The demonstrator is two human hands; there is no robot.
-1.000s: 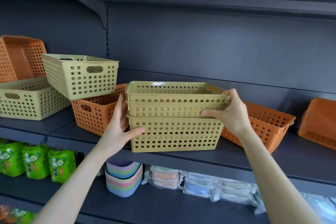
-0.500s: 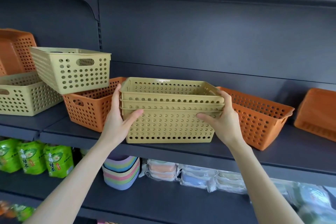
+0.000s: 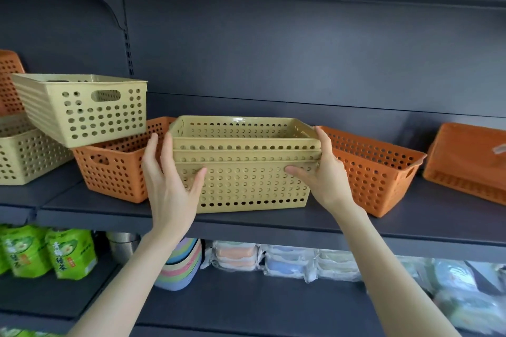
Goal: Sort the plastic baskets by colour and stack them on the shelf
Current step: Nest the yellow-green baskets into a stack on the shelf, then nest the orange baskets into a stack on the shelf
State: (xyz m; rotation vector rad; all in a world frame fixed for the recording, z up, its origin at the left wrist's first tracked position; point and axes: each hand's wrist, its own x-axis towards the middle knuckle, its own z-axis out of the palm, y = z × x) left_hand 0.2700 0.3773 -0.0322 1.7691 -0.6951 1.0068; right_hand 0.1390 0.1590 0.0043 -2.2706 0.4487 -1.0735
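Note:
A stack of three nested yellow baskets (image 3: 246, 180) stands on the dark shelf (image 3: 273, 227), between an orange basket (image 3: 115, 169) on its left and a longer orange basket (image 3: 375, 169) on its right. My left hand (image 3: 169, 189) is at the stack's left end, fingers straight and upright, thumb tip touching the front wall. My right hand (image 3: 325, 172) grips the stack's right end, thumb across the front and fingers round the corner up to the rim.
A loose yellow basket (image 3: 90, 109) leans tilted on the left orange basket and on another yellow basket (image 3: 24, 156). More orange baskets sit at far left (image 3: 8, 76) and far right (image 3: 468, 156). The shelf below holds green packets (image 3: 68, 252), pastel bowls (image 3: 180, 268) and wrapped boxes (image 3: 287, 262).
The top yellow baskets have sunk deeper into the bottom one, so the stack is tighter. My right hand has slid lower down the stack's right end.

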